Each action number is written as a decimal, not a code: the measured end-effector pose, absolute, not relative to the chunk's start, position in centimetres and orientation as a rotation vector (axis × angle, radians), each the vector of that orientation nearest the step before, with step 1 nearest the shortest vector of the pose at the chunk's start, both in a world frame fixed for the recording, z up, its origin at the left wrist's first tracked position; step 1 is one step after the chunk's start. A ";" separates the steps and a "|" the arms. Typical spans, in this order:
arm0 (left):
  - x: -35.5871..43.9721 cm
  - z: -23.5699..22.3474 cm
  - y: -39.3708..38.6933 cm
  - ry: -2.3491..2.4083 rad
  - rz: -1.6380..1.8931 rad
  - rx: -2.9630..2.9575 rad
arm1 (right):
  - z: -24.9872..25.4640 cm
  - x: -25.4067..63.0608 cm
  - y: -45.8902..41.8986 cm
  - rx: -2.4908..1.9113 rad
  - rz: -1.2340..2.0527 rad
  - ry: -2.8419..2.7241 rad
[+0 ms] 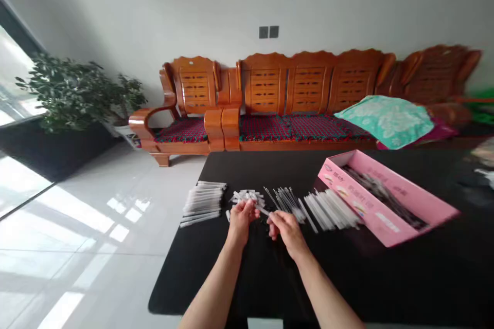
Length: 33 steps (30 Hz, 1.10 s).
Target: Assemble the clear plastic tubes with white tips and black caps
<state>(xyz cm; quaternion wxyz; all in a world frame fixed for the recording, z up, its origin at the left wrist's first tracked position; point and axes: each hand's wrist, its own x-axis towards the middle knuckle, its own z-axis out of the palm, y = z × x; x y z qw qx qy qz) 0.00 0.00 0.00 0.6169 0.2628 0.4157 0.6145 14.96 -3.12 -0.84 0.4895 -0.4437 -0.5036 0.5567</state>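
Note:
Over the black table, my left hand [242, 218] and my right hand [286, 227] face each other, both closed. Between their fingertips runs a slim whitish tube [262, 209], its left end at my left fingers and its right end at my right. Just behind my left hand lies a loose pile of short white pieces [247, 195]. Beyond my right hand are thin rods with dark tips [287, 199], and beside them a row of frosted white tubes [331, 209]. Another stack of whitish tubes [203, 202] lies at the table's left edge. Fine detail of the held tube is blurred.
A long pink box [386, 216] holding dark slender sticks [382, 193] stands on the right of the black table [347, 277]. Behind the table is a wooden bench [304, 82] with a turquoise cloth [389, 119]. Potted plants [73, 92] stand at the left.

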 end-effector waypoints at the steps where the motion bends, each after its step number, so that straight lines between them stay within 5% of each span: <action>1: -0.1 -0.1 0.0 0.960 1.414 0.609 | -0.8 15.0 -3.0 -1.088 1.346 -1.215; 33: -0.2 -0.8 0.0 0.994 1.421 0.596 | -0.8 15.3 -2.7 -1.272 1.337 -1.163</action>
